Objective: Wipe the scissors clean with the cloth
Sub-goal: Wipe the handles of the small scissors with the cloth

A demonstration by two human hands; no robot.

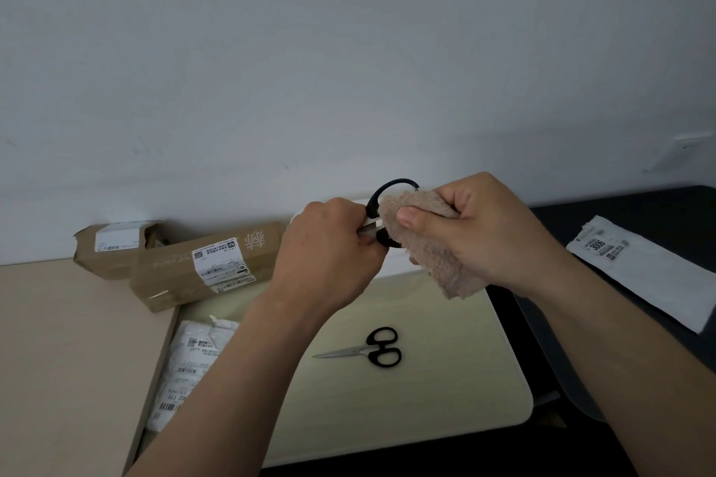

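We read "3006" on the white mailer (643,271) | cream tabletop (445,360), pale wall (348,50) | our left hand (333,244) grips the scissors (386,238) above it | our right hand (488,228) pinches the cloth (430,244) round their handle

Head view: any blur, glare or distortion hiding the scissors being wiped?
Head view: dim, even light, no glare; mildly soft, but the held scissors and cloth read clearly; wide-angle bowing at the mat edges; the blades mostly hidden by the left hand, not by blur.
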